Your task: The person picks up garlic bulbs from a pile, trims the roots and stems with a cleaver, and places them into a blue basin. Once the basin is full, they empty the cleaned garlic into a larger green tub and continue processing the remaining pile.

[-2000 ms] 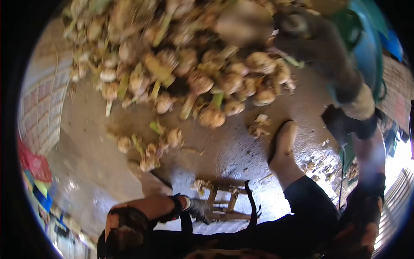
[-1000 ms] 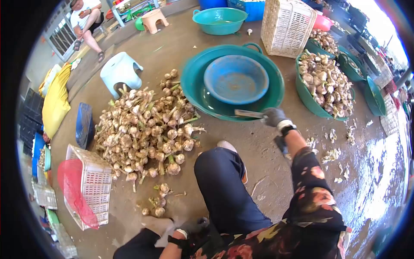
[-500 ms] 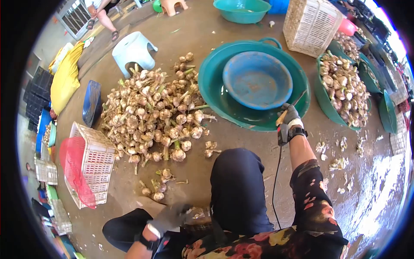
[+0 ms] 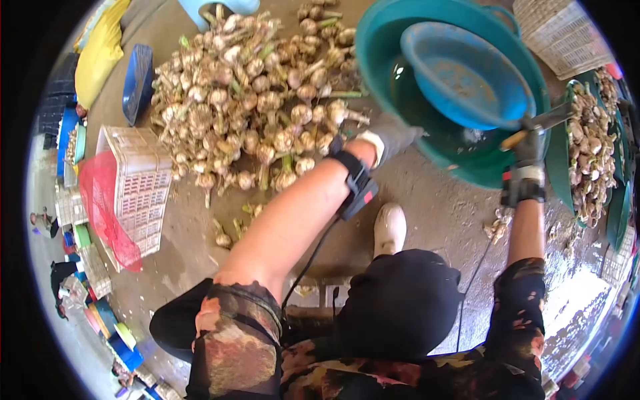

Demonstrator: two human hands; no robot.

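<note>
1. Nearest, a rounded knee in matt black cloth (image 4: 400,303) stands above a smooth, pale shoe (image 4: 389,227) on the damp, grimy floor (image 4: 180,293).
2. The left hand (image 4: 399,138), in a grey fabric glove, reaches between the garlic and the tub; its fingers are blurred, so I cannot tell whether they are spread, pressed together or pinching anything.
3. The right hand (image 4: 530,143), in a dark glove, is closed around a knife (image 4: 553,117) with a tan handle and a flat, dark blade, beside the basin's near rim.
4. Left of the tub lies a knobbly heap of unpeeled garlic (image 4: 260,100), round, papery, soil-stained bulbs with stiff stalks.
5. A wide, round, glossy green plastic tub (image 4: 377,73) holds a smaller, scuffed blue plastic basin (image 4: 460,77), tilted and smeared brown inside.
6. Beside the heap stands a white lattice plastic crate (image 4: 141,187), draped with limp red mesh netting (image 4: 107,207).
7. Farther right, pale garlic bulbs (image 4: 590,153) fill another green tub.
8. Beyond are a second off-white slatted crate (image 4: 560,40) and a creased yellow sack (image 4: 100,63).
</note>
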